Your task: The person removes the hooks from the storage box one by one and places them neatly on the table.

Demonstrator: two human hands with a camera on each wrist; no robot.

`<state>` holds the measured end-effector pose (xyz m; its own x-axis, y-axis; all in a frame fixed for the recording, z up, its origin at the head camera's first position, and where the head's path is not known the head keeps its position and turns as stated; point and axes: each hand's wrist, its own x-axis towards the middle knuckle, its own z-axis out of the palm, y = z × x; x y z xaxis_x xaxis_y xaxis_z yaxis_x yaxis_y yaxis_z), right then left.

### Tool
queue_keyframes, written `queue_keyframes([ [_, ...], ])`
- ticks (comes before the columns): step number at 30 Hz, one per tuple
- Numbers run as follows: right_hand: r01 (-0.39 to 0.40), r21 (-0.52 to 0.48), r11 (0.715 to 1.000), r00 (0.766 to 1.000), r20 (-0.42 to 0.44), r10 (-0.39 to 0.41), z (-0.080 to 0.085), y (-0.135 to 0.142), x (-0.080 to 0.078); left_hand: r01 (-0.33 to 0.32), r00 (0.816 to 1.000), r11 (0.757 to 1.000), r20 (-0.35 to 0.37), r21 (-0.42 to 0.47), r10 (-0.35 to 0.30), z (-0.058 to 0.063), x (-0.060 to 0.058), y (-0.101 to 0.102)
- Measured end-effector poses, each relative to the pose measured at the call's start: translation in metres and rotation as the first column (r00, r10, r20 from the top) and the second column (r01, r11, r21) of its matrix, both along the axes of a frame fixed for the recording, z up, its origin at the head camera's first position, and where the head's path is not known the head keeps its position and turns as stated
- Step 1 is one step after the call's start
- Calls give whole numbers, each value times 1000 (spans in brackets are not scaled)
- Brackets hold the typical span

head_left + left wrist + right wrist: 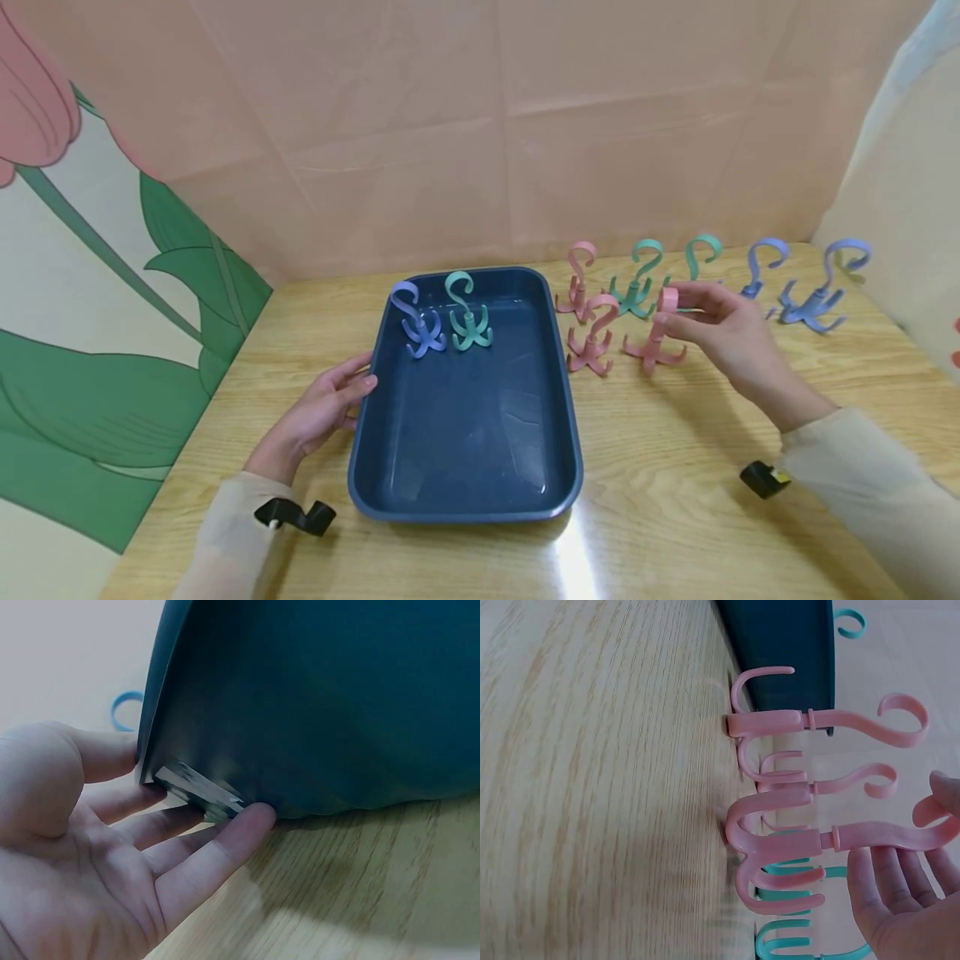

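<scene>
My left hand (318, 412) holds the left side of a dark blue tray (465, 433), thumb at the rim and fingers against the outer wall. Inside the tray, near its back left, stand a purple claw hook (424, 337) and a green claw hook (471, 332). To the right of the tray, my right hand (738, 337) pinches the upper stem of a pink claw hook (652, 348). That hook is upright, its prongs at the tabletop; in the right wrist view its curved top (930, 832) lies between thumb and fingers.
Two more pink hooks (588, 358) stand close to the tray's right wall. Green hooks (633, 296) are behind the right hand, and purple hooks (813, 308) stand to its right. A pink cloth (390, 142) hangs behind the wooden table (660, 517).
</scene>
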<state>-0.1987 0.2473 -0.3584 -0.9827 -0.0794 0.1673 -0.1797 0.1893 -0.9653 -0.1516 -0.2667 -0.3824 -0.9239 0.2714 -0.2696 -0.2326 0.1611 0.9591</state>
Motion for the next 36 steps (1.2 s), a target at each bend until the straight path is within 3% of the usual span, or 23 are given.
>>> queue_keyframes([
  [3, -19, -88, 996, 1000, -8, 18, -1, -3, -2, 0, 1000, 1000, 3, 7, 0, 0, 0, 0],
  [10, -10, -139, 990, 1000, -7, 9, -3, -4, -4, -3, 1000, 1000, 9, -1, 3, 0, -1, 0],
  [16, -46, -191, 980, 999, 1, 48, -6, -1, -4, 2, 1000, 1000, 9, 4, -2, 0, -2, 0],
  [32, -1, -65, 998, 1000, 30, 3, -8, 1, -4, -4, 1000, 1000, 10, 10, 4, -2, -1, -1],
  [36, 15, 17, 1000, 1000, 17, -16, -7, 1, -4, -1, 1000, 1000, 8, 12, 1, -2, -1, -1],
])
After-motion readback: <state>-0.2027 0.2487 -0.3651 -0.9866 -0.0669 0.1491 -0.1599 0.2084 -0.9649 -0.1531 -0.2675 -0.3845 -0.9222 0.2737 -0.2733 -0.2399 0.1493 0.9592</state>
